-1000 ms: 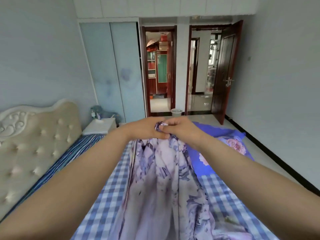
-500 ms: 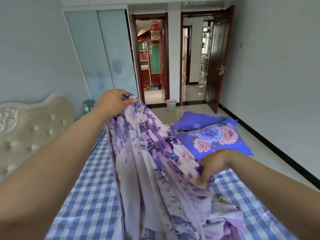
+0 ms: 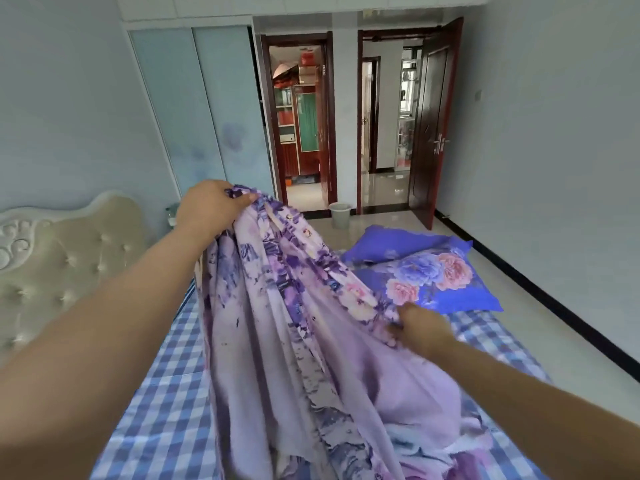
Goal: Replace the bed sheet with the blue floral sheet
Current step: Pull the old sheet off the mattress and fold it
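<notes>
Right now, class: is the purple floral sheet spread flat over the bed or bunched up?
Bunched up. The purple floral sheet hangs in folds between the left hand and right hand.

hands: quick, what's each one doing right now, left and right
Left hand: raised, gripping the floral sheet at its bunched top edge.
Right hand: lower, pinching the same sheet's edge.

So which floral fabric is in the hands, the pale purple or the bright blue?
The pale purple sheet: left hand lifts its edge, right hand pinches it lower. The bright blue pillow lies untouched at the bed's far end.
</notes>
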Tool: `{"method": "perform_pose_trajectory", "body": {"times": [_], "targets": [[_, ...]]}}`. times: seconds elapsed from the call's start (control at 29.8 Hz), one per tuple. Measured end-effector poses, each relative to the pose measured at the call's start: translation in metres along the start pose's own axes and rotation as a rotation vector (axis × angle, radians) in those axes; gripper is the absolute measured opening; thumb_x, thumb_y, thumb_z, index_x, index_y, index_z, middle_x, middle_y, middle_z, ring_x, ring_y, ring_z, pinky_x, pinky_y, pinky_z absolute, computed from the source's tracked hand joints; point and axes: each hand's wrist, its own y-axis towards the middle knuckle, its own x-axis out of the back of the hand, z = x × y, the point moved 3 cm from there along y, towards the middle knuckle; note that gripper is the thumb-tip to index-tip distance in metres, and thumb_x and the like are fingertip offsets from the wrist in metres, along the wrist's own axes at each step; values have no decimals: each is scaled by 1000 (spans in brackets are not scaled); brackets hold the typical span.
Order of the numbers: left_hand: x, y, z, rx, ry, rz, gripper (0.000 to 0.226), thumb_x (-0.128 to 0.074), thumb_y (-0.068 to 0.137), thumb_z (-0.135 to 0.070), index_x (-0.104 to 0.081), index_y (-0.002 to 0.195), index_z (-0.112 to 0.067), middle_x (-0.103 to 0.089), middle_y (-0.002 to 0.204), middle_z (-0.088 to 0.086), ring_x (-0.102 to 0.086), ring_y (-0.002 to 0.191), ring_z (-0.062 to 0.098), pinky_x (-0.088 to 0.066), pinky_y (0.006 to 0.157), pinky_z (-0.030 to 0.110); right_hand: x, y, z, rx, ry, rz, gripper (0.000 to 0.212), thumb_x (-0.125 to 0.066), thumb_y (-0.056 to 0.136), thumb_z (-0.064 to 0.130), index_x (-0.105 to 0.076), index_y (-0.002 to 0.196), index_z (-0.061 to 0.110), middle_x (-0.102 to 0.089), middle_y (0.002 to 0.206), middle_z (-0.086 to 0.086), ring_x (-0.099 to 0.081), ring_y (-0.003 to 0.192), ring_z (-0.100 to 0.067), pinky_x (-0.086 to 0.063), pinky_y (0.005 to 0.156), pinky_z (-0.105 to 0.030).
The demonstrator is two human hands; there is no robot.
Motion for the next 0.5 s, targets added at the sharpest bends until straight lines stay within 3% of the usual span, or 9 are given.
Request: {"method": "perform_pose_trajectory", "body": {"times": [0.07, 0.13, 0.23, 0.27, 0.37, 0.44, 0.5], "targets": [[-3, -4, -10, -16, 8, 0, 48, -63, 84, -53, -52, 61, -11, -52, 62, 9, -53, 72, 30, -37, 60, 31, -34, -15, 26, 92, 48, -42, 46, -47, 94, 43, -41, 131, 16, -60, 117, -10, -59, 105, -30, -43, 76, -33], [-5, -6, -19, -22, 9, 25, 47, -62, 86, -51, -48, 60, -14, -51, 61, 6, -53, 71, 29, -36, 59, 30, -57, -30, 57, 228, 89, -43, 54, -42, 95, 42, -29, 142, 18, -66, 100, -13, -60, 83, -30, -39, 61, -33], [-6, -5, -25, -29, -13, 42, 43, -63, 85, -49, -51, 62, -15, -53, 65, 7, -55, 73, 29, -40, 62, 30, -68, -48, 81, 427, 118, -305, 58, -45, 88, 36, -29, 142, 24, -58, 55, -1, -46, 40, -15, -26, 37, -24], [-6, -5, -25, -33, -17, 41, 42, -63, 85, -48, -51, 62, -15, -52, 64, 7, -55, 73, 29, -40, 62, 30, -68, -52, 85, 512, 129, -372, 59, -49, 82, 34, -34, 139, 25, -55, 51, 4, -43, 33, -11, -25, 32, -21], [-5, -5, -24, -37, -21, 43, 43, -63, 85, -49, -51, 62, -14, -50, 60, 4, -53, 71, 28, -37, 61, 29, -84, -43, 80, 700, 70, -341, 72, -73, 62, 17, -44, 127, 29, -60, 80, 8, -50, 40, -11, -34, 32, -20], [-3, -7, -23, -35, -25, 42, 43, -64, 85, -48, -50, 61, -15, -49, 60, 2, -51, 68, 25, -35, 61, 28, -82, -34, 75, 542, 111, -247, 66, -75, 66, 14, -50, 125, 29, -56, 108, 7, -62, 60, -18, -45, 46, -25], [-5, -7, -22, -39, -27, 49, 40, -65, 85, -48, -52, 62, -18, -50, 60, 1, -51, 69, 24, -35, 61, 28, -79, -22, 61, 219, 252, -191, 53, -53, 85, 4, -50, 133, 26, -46, 134, 3, -63, 95, -24, -48, 72, -30]]}}
